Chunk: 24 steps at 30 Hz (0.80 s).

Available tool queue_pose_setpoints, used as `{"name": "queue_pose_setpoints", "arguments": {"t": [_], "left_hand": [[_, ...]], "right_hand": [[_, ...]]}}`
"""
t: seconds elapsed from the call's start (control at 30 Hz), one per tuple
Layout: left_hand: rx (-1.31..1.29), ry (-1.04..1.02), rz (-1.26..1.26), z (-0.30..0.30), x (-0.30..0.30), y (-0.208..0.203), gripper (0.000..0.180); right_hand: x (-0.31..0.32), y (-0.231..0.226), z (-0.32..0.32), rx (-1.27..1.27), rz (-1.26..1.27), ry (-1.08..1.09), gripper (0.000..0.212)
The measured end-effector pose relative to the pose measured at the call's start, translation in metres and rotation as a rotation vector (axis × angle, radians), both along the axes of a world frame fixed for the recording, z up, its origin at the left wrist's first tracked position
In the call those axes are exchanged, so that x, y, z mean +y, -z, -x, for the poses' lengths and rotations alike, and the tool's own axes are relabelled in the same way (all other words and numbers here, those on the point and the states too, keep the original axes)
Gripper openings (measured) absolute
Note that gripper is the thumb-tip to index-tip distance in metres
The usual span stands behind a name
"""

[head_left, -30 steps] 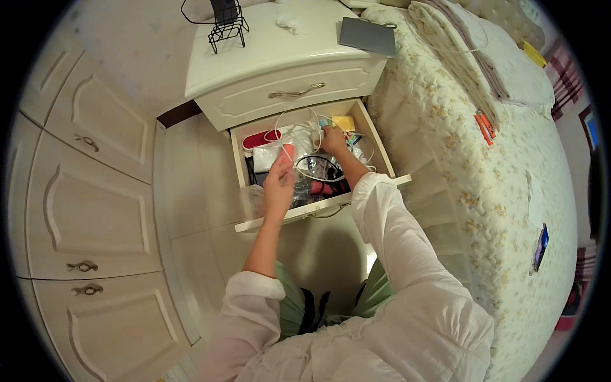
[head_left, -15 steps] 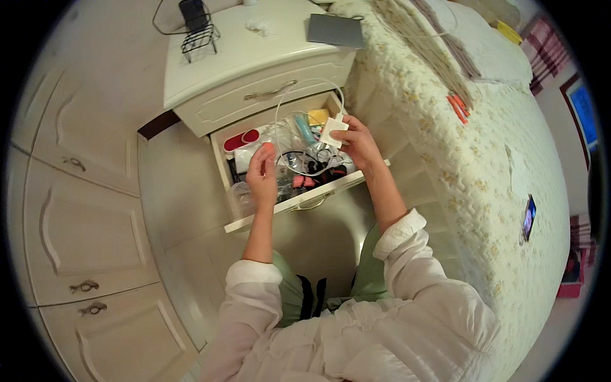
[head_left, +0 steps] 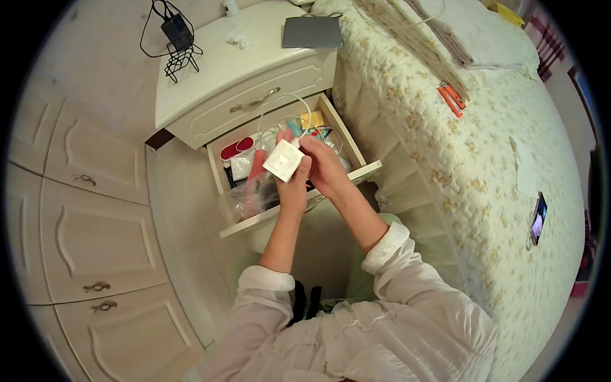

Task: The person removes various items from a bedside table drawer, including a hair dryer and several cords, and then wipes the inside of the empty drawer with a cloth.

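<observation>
Centrally, in the head view, a white square charger (head_left: pixel 283 162) lies in the grip of the left hand (head_left: pixel 293 193), raised above the open drawer (head_left: pixel 364 170) with its broad face turned up toward the camera. The left thumb presses along the charger's right edge and the fingers pass behind it, their tips emerging beyond its upper edge; the grip is thus closed on the charger. The right hand (head_left: pixel 326 170) lies just beside it, its bent fingertips at the upper right corner, where a white cable (head_left: pixel 294 95) leaves the charger and loops up over the drawer; whether these fingers pinch the cable cannot be told. Both forearms rise from the lower edge, the left nearly upright, the right slanting inward to the left, so that the hands converge; both sleeves are rolled back. Within the drawer, left of the charger, are a red elongated object (head_left: pixel 237 148), a white packet (head_left: pixel 241 168) and a coral-coloured object (head_left: pixel 257 165); a clear plastic bag (head_left: pixel 244 198) lies nearer the front, and a yellow item (head_left: pixel 312 120) sits toward the back. Well apart, at right, two orange packets (head_left: pixel 450 100) and a phone (head_left: pixel 539 218) rest on the bed (head_left: pixel 439 184).
</observation>
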<state>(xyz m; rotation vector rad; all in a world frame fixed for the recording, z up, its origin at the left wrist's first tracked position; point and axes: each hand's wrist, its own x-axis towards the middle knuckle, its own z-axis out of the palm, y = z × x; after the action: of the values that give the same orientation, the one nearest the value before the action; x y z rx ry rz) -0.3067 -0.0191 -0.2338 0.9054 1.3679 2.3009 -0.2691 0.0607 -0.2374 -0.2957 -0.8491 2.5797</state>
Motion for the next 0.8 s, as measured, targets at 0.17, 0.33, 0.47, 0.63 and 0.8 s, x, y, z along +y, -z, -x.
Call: {"name": "queue_pose_setpoints", "arguments": {"t": [0.17, 0.33, 0.47, 0.63, 0.8], "left_hand": [[-0.491, 0.156, 0.059, -0.012, -0.002, -0.040, 0.064], [-0.208, 0.205, -0.094, -0.001, -0.007, -0.021, 0.068], [-0.259, 0.136, -0.127, 0.005, -0.022, -0.035, 0.058], [-0.597, 0.209, -0.275, 0.041, -0.077, -0.049, 0.046], [-0.291, 0.019, 0.117, 0.078, -0.150, -0.054, 0.035]], "right_hand": [[0.010, -0.012, -0.010, 0.027, -0.075, 0.042, 0.015], [0.017, -0.033, -0.018, 0.218, -0.005, 0.026, 0.020], [0.027, -0.025, -0.028, 0.383, 0.072, -0.075, 0.017], [0.040, -0.013, -0.030, 0.238, 0.114, -0.031, 0.016], [0.070, -0.038, -0.053, 0.292, 0.081, 0.114, 0.016]]}}
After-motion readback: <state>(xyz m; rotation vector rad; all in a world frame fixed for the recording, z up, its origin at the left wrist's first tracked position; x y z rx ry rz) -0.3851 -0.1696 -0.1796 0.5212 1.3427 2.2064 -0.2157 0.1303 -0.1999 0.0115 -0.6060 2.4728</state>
